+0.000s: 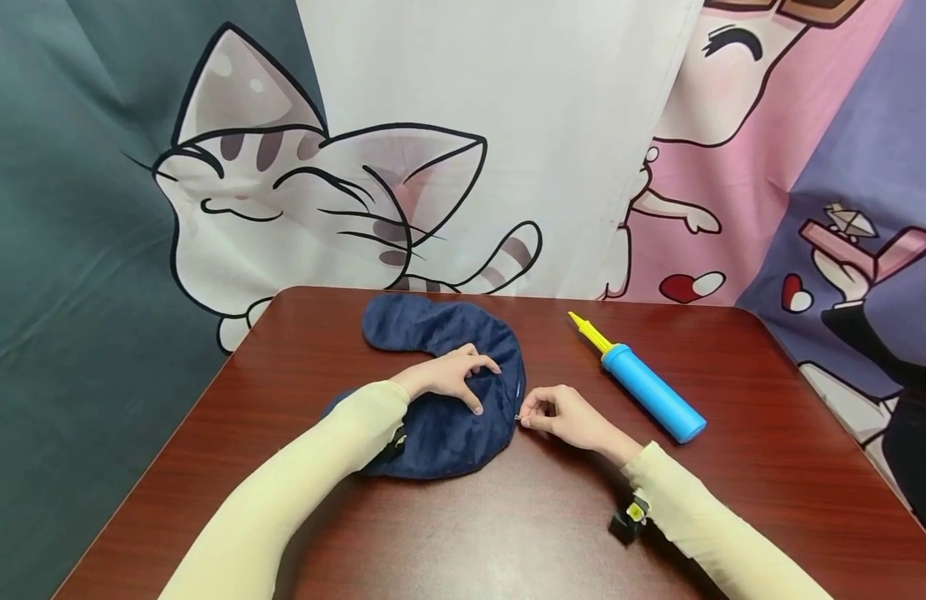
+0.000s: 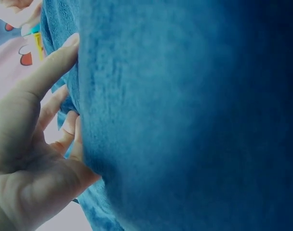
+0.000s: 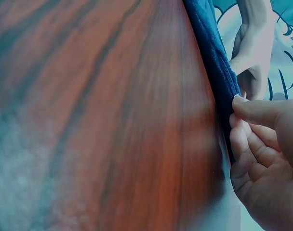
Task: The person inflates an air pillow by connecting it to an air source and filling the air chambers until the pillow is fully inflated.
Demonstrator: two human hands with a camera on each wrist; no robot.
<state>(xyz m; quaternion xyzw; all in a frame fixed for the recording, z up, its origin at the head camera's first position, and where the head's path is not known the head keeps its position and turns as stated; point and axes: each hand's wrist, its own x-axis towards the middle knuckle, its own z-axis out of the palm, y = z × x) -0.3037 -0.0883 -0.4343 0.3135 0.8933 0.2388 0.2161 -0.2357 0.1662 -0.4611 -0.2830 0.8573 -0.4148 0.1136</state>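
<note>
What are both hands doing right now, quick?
Left hand: open, fingers spread, resting on the navy U-shaped pillow.
Right hand: closed, pinching a small zipper pull at the pillow's edge.

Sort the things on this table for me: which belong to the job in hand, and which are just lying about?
In the job:
neck pillow, with the left hand resting on it
zipper along its edge, its pull pinched by the right hand

Just lying about:
pump, untouched, though possibly meant for later
</note>
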